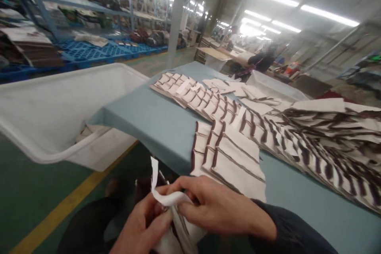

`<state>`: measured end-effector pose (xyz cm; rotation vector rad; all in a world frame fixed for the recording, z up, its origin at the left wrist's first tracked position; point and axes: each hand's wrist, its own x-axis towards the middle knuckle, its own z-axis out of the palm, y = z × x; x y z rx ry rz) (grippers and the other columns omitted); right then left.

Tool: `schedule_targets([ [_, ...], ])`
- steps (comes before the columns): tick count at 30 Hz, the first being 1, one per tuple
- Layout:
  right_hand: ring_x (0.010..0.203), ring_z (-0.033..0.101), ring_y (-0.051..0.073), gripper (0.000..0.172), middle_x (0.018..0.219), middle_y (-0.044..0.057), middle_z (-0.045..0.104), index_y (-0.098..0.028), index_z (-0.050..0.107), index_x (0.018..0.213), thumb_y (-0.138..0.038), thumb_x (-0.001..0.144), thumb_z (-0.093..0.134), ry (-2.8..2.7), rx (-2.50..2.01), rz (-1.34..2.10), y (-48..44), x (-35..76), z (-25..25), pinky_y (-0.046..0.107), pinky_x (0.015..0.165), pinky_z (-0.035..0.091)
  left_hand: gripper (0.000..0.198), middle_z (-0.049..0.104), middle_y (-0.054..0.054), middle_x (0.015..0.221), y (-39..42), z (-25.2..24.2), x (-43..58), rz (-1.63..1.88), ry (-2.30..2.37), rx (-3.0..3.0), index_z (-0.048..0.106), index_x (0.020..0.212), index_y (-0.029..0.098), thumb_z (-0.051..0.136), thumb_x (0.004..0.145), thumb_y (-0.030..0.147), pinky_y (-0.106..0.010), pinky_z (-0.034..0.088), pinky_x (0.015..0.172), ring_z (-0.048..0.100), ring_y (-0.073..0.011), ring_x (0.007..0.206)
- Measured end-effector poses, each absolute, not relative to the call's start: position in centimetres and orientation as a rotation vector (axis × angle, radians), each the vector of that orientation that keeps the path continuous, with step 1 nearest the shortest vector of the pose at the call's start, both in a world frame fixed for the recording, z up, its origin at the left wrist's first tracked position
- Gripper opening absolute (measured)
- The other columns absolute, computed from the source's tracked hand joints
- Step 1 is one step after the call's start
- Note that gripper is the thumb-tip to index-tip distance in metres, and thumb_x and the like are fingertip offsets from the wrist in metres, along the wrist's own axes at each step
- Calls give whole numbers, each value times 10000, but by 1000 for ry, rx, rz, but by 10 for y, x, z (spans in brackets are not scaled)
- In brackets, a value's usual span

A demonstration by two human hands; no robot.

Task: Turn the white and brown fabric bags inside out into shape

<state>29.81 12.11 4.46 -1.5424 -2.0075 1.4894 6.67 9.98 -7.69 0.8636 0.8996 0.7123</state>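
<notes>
While both hands meet low in the view, just off the near edge of the table, a white strip lies between them. It drapes across the fingertips, and its free end curls upward above the left hand. Left hand comes up from below, palm turned inward, thumb pressed against a bundle of fabric pieces which it grips from the left. Right hand reaches in from the right, dark sleeve at the wrist, knuckles up, fingers curled and pinching the strip where it crosses the top of the bundle. Hands touch at the fingertips. On the table just beyond them is a stack of cream pieces with dark edging. A white bin stands left of the table.
</notes>
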Motion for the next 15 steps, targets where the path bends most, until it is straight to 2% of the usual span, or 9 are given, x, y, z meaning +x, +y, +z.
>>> schedule_targets([
  [2, 784, 736, 176, 335, 977, 20, 889, -235, 852, 1264, -155, 986, 684, -2262, -1597, 1253, 92, 281, 42, 269, 692, 425, 771, 928, -128, 1299, 88, -73, 50, 728, 892, 845, 927, 1412, 235, 1073, 820, 707, -447, 702, 1079, 846, -439, 1227],
  [4, 772, 794, 214, 409, 958, 63, 926, -229, 862, 1332, -154, 977, 672, -2480, -1669, 998, 68, 269, 35, 312, 632, 345, 810, 928, -114, 1290, 75, -73, 34, 719, 882, 788, 928, 1415, 244, 1112, 759, 682, -413, 694, 1019, 844, -419, 1184],
  [7, 652, 805, 223, 504, 896, 81, 939, -215, 854, 1418, -130, 958, 665, -2676, -1648, 706, 41, 259, 21, 376, 565, 226, 856, 927, -115, 1208, 53, -75, 19, 743, 874, 722, 955, 1319, 220, 1126, 705, 792, -384, 671, 980, 822, -383, 1124],
  [9, 609, 807, 220, 541, 856, 65, 935, -228, 849, 1436, -109, 940, 668, -2689, -1603, 601, 30, 254, 15, 386, 565, 217, 867, 913, -107, 1116, 41, -73, 16, 742, 868, 663, 967, 1216, 202, 1116, 684, 871, -343, 645, 887, 792, -323, 1010],
  [12, 614, 823, 217, 487, 799, 43, 915, -241, 857, 1354, -96, 930, 667, -2626, -1596, 560, 19, 249, 10, 363, 572, 260, 816, 857, -59, 931, 27, -67, 15, 738, 885, 597, 962, 1080, 206, 1113, 684, 902, -286, 580, 761, 708, -235, 837],
  [15, 618, 823, 222, 418, 788, 52, 906, -229, 853, 1308, -121, 950, 667, -2605, -1599, 578, 11, 243, 5, 355, 573, 273, 758, 847, -55, 873, 18, -61, 13, 827, 969, 708, 958, 997, 213, 1072, 746, 919, -282, 578, 758, 701, -233, 818],
])
